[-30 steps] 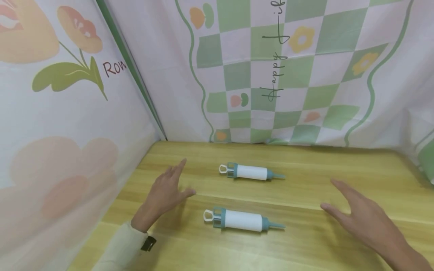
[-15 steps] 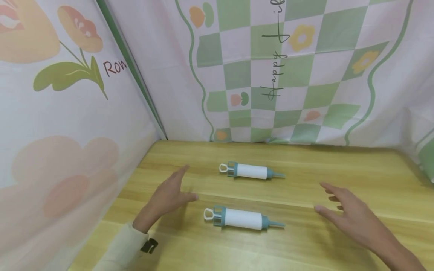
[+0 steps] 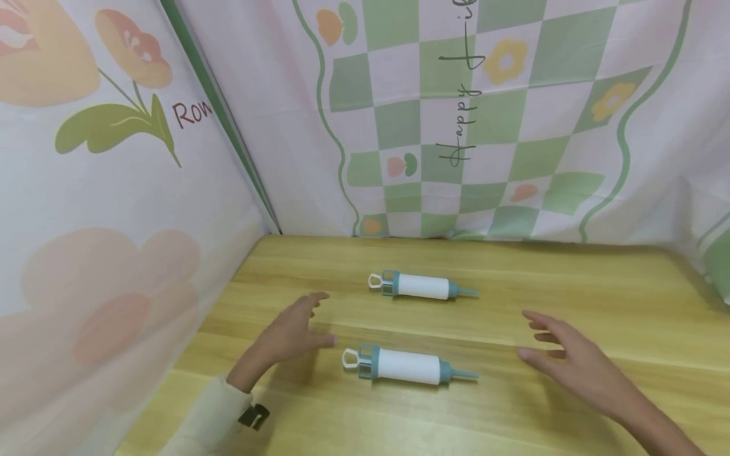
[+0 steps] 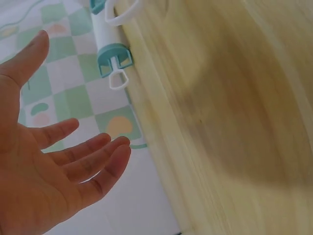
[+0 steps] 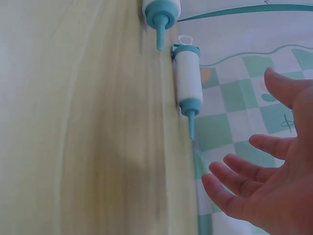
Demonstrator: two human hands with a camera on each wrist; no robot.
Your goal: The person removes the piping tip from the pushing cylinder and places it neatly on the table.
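Two large toy-like syringes lie on the wooden table, each with a white barrel, teal ends, a white loop handle at left and a thin teal nozzle at right. The far syringe (image 3: 423, 286) is at the back, the near syringe (image 3: 409, 367) in front of it. My left hand (image 3: 293, 329) hovers left of the near one's handle, thumb and fingers spread and holding nothing. On the other side my right hand (image 3: 582, 364) hovers beyond the nozzles, fingers loosely bent, also holding nothing. Both wrist views show bare palms, with the far syringe (image 4: 113, 44) past the left fingers.
The wooden table (image 3: 570, 272) ends at the back against a hanging checked cloth (image 3: 445, 126) with printed flowers. A floral cloth (image 3: 114, 190) hangs along the left side. A dark band (image 3: 253, 416) sits at my left sleeve cuff.
My left hand has come slightly right and nearer the front syringe, its fingers bending more. My right hand has drifted left toward the nozzles. Both syringes stay where they lay.
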